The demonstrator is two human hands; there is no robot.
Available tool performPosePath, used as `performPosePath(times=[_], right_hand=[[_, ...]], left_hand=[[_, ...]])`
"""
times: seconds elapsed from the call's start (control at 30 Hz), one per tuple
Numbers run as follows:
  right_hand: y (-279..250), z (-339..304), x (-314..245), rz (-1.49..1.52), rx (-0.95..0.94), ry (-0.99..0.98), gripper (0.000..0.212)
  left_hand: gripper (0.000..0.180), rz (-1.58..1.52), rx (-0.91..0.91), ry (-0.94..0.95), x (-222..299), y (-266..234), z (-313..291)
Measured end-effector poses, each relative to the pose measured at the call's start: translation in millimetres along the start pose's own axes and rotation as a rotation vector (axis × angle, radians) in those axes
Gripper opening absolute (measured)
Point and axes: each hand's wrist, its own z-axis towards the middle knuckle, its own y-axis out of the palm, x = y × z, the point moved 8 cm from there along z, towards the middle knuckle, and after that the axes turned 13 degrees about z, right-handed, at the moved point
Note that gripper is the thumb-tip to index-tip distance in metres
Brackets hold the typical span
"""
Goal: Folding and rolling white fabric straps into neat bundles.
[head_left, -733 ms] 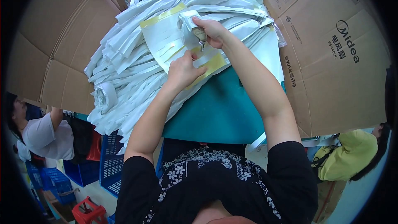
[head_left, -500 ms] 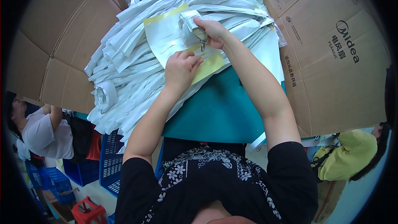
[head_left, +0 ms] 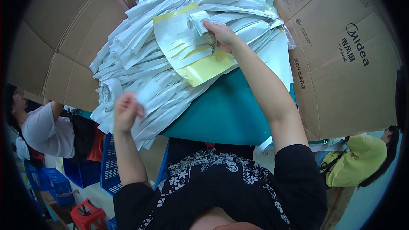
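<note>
My right hand (head_left: 222, 36) grips a folded white strip bundle (head_left: 198, 24) with a small metal end (head_left: 212, 49) hanging below it. Under it lies a sheet with yellow backing (head_left: 208, 70) and white label strips, yellow showing between some of them. Off to the left, my left hand (head_left: 128, 110) is blurred by motion, its fingers curled. A pale smeared patch (head_left: 149, 91) shows at its fingertips; what it is cannot be made out. Both hands are over a large heap of long white strips (head_left: 140, 51).
The heap covers much of a green table (head_left: 221, 110). Cardboard boxes stand left (head_left: 64, 30) and right (head_left: 336, 68). A rolled white strip (head_left: 111, 89) rests near the left hand. Below are blue crates (head_left: 110, 166) and a red stool (head_left: 88, 215). Two people are at the sides.
My left hand has left the yellow-backed sheet and swung left and nearer, over the heap. More of the sheet shows. My right hand still holds the bundle, barely shifted.
</note>
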Motion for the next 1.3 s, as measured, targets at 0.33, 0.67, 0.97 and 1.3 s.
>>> performPosePath(times=[0.33,0.67,0.97,1.3], right_hand=[[54,-129,-31,-0.429,-0.114,-0.373,0.033],[-24,-228,31,-0.063,0.109,-0.147,0.039],[-59,-254,50,0.233,0.209,-0.276,0.038],[112,-174,53,-0.798,-0.631,-0.633,0.032]], left_hand=[[0.012,0.012,0.133,0.105,79,105,29],[0.017,-0.754,-0.314,0.063,25,206,85],[0.017,0.099,-0.39,-0.202,-13,208,58],[0.012,0.649,-0.097,-0.235,-9,143,-31]])
